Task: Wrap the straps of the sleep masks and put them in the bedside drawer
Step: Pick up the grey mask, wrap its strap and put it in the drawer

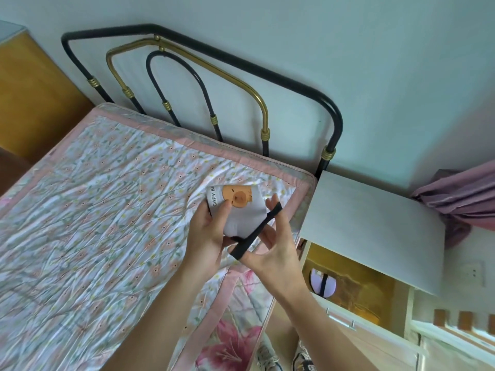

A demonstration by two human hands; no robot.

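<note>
The left hand (207, 231) grips a folded white fabric sleep mask printed with an orange capybara face (235, 210), its thumb lying across the front and its fingers curled behind, out of sight. The mask is held above the bed's near corner. Its printed lettering is cut off by the fold, so only "CAPY B" can be read.

Just to the right, the right hand (276, 247) has the mask's black elastic strap (255, 232) stretched taut over it: one end of the loop hooks a fingertip at the top, the other sits over the thumb tip below. The remaining fingers are spread and loosely bent. Where the strap joins the mask is hidden behind the mask's lower edge and the left palm.

Under both hands lies a pink-bordered floral quilted bedspread (107, 210); beyond them rises a black and brass tubular metal headboard (203, 76).

Right of the right hand stands a white bedside cabinet (375, 226) with its yellow-lined drawer (356, 287) pulled open. Inside, a pale lilac sleep mask with a black strap around it (322, 283) lies at the drawer's left end, partly covered by the drawer's rim. What else is in the drawer is hard to make out.

A mauve cloth (460, 199) is bunched further right, cut off by the frame edge. Below the forearms, the toes of pale sneakers (284, 357) show on the floor.
</note>
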